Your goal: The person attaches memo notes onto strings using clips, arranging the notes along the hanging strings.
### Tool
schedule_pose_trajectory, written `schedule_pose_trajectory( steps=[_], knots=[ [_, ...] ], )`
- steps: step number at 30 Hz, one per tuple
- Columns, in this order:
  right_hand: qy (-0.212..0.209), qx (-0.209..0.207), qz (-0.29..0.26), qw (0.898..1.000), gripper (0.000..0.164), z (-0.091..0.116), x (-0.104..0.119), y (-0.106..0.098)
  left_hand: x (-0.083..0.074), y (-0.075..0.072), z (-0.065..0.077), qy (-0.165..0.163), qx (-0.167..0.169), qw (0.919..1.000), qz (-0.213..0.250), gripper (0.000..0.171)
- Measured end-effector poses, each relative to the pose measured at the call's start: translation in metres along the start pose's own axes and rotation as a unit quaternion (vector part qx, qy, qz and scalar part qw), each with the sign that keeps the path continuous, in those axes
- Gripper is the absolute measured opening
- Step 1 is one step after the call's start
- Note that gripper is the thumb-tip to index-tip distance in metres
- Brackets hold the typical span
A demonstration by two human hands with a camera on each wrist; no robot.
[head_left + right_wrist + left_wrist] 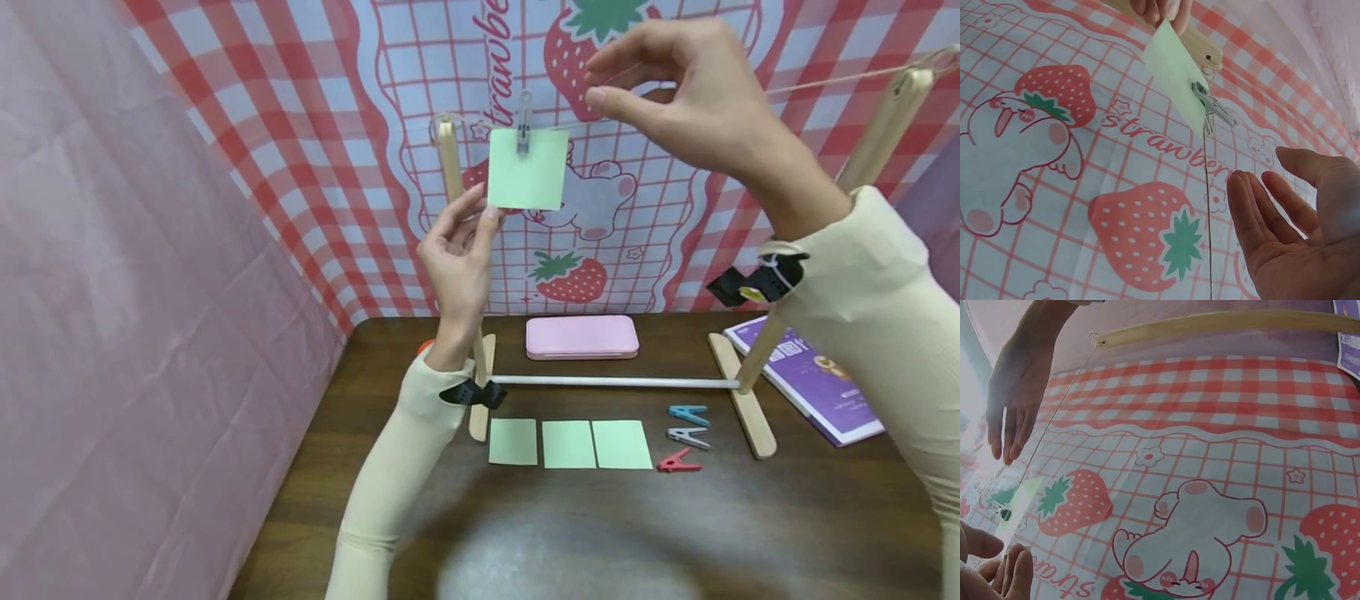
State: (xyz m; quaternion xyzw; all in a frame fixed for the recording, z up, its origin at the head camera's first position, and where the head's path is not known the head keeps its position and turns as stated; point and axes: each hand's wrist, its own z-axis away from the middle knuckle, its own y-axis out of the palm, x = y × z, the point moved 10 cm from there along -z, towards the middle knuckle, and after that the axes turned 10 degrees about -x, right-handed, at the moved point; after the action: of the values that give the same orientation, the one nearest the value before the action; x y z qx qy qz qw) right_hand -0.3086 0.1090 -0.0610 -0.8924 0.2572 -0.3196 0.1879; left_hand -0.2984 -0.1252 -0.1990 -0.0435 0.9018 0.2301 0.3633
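A pale green paper note (pixel 536 187) hangs from a string (pixel 832 84), held by a grey clothespin (pixel 523 137) at its top edge. My left hand (pixel 461 262) pinches the note's lower left corner between thumb and fingers; the right wrist view shows those fingertips (pixel 1163 9) at the corner. To the right of the clothespin, my right hand (pixel 697 100) is raised beside the string with thumb and fingers apart, holding nothing. In the right wrist view the clothespin (pixel 1213 103) grips both paper and string.
Wooden posts (pixel 450 162) carry the string, joined low down by a white rod (pixel 615 382). On the table lie three green notes (pixel 567 444), blue, grey and red clothespins (pixel 687 414), a pink case (pixel 582 337) and a purple book (pixel 817 375). A strawberry-print cloth (pixel 600 225) hangs behind.
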Motion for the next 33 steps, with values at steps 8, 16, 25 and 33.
schedule_pose_trajectory(
  steps=[8,16,25,33],
  knots=[
    [-0.01,0.011,0.037,0.999,0.034,0.028,-0.009,-0.005,0.004,-0.001,0.001,-0.008,0.012,0.9999,-0.003,0.033],
    [-0.032,0.026,0.053,0.998,0.03,0.052,-0.017,-0.012,0.006,-0.006,0.004,-0.009,0.011,0.9998,-0.015,0.031],
    [-0.071,0.052,0.066,0.994,0.031,0.09,-0.031,-0.011,0.002,-0.014,0.011,0.018,0.034,0.9978,-0.055,0.031],
    [-0.06,0.08,0.069,0.993,0.031,0.12,-0.052,-0.002,0.006,-0.027,0.023,0.014,0.051,0.9959,-0.073,0.03]
  ],
)
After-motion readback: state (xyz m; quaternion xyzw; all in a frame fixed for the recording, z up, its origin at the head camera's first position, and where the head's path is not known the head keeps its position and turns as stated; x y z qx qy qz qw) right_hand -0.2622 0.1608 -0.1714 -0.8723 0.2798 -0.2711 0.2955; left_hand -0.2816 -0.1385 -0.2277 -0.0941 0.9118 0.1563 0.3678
